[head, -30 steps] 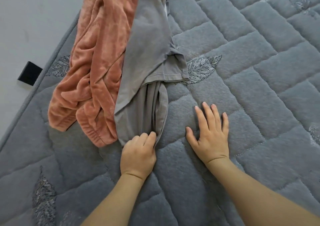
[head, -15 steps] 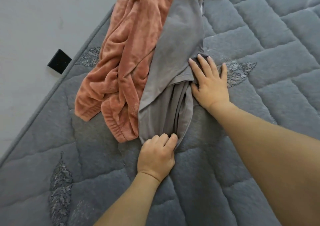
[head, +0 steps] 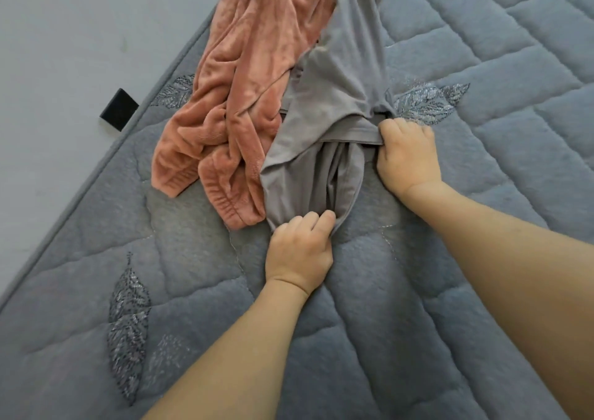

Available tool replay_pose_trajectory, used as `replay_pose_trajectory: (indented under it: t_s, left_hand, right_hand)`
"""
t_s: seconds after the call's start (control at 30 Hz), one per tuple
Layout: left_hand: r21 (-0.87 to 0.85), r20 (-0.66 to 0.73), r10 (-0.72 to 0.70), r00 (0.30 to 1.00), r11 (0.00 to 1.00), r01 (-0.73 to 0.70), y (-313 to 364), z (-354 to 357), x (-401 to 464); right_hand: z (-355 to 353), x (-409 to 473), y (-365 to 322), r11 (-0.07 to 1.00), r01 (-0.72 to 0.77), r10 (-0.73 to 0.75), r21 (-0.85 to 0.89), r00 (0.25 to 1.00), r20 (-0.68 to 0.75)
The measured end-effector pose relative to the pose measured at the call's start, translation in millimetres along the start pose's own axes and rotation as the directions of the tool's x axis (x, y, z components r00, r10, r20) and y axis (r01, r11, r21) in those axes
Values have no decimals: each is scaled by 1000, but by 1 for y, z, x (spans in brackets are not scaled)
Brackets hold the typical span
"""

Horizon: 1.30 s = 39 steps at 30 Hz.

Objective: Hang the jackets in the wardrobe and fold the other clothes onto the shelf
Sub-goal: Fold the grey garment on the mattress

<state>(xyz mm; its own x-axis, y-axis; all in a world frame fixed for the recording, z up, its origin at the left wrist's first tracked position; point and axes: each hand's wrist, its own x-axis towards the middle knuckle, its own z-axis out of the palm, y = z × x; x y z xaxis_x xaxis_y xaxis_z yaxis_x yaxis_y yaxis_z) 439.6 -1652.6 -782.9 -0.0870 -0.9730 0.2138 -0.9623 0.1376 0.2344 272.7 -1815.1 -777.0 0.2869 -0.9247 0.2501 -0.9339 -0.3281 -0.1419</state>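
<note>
Grey garment (head: 337, 75) rumpled, bunched hem gripped by both hands, left (head: 299, 252), right (head: 406, 156)

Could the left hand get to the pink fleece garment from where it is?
Probably yes: the pink fleece garment lies just beside the left hand, nothing between, but it is gripping the grey garment.

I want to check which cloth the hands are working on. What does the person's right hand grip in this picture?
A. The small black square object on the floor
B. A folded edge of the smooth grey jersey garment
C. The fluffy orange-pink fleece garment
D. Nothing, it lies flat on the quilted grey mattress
B: the right hand is closed on a folded edge of the smooth grey jersey garment, while the left hand pinches its lower end.
</note>
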Motion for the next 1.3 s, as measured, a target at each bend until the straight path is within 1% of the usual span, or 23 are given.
replay_pose_trajectory:
  t_s: [0.17,0.27,0.37,0.43,0.53,0.63,0.7,0.77,0.8,0.83,0.87,0.9,0.93,0.97,1.0,1.03,1.07,1.1,1.13,1.2,1.23,1.27,1.3]
  left_hand:
    - [46,-20,-10,1000,999,11,8,-10,-5]
    - [108,57,-112,992,989,106,23,-16,-33]
    - [114,164,-122,979,988,104,44,-32,-104]
    - [106,206,-85,975,992,64,58,-49,-160]
    - [124,308,-35,951,992,-4,73,-78,-243]
    - [173,574,-48,817,983,-64,83,-111,-321]
    - [149,755,-11,656,977,-155,88,-134,-354]
    - [79,907,39,420,962,-260,97,-156,-360]
    - [12,945,83,315,958,-288,104,-165,-355]
    - [-44,958,119,261,960,-276,112,-171,-349]
    - [-72,946,136,295,973,-218,120,-176,-342]
    - [-89,902,127,413,990,-111,128,-179,-333]
    - [-125,813,87,576,992,27,135,-177,-322]
    - [-145,710,-9,704,977,159,139,-173,-310]
    - [-139,639,-122,760,953,270,141,-167,-297]
    - [-93,627,-241,741,921,379,142,-161,-286]
    - [-9,660,-356,661,877,481,141,-153,-279]
    - [79,693,-422,585,851,519,141,-145,-277]
    - [145,700,-448,556,852,503,142,-139,-280]
    - [184,683,-401,610,903,388,148,-125,-283]
    - [172,720,-331,610,937,305,151,-125,-283]
    - [167,786,-249,566,967,194,153,-127,-282]
    - [155,865,-167,473,986,65,155,-130,-280]
  right_hand:
    - [-37,-119,6,996,-15,23,-85,995,94]
    - [-62,-197,8,986,-65,93,-156,979,180]
    - [-91,-263,3,970,-118,180,-213,935,305]
    - [-111,-310,-6,958,-158,251,-239,865,435]
    - [-149,-381,-21,946,-243,323,-213,680,658]
    - [-197,-448,-34,930,-266,351,-253,438,828]
    - [-226,-490,-39,915,-232,378,-331,202,904]
    - [-253,-519,-43,894,-151,417,-421,-62,907]
    - [-262,-527,-43,889,-117,421,-442,-166,892]
    - [-267,-529,-41,891,-115,403,-439,-246,882]
    - [-270,-528,-37,891,-149,371,-429,-306,877]
    - [-274,-522,-35,876,-227,341,-427,-335,878]
    - [-275,-515,-30,837,-358,317,-415,-302,899]
    - [-273,-507,-25,777,-506,322,-373,-190,928]
    - [-266,-499,-18,715,-626,385,-312,-21,923]
    - [-258,-491,-12,665,-706,474,-246,144,868]
    - [-249,-482,-9,632,-750,547,-197,251,799]
    - [-239,-476,-7,610,-772,599,-178,302,742]
    - [-233,-472,-8,586,-790,639,-182,311,704]
    - [-218,-471,-3,549,-813,726,-192,350,592]
    - [-215,-469,-1,552,-816,744,-169,391,541]
    - [-214,-469,2,556,-823,738,-113,427,522]
    - [-215,-469,5,561,-825,716,-68,443,540]
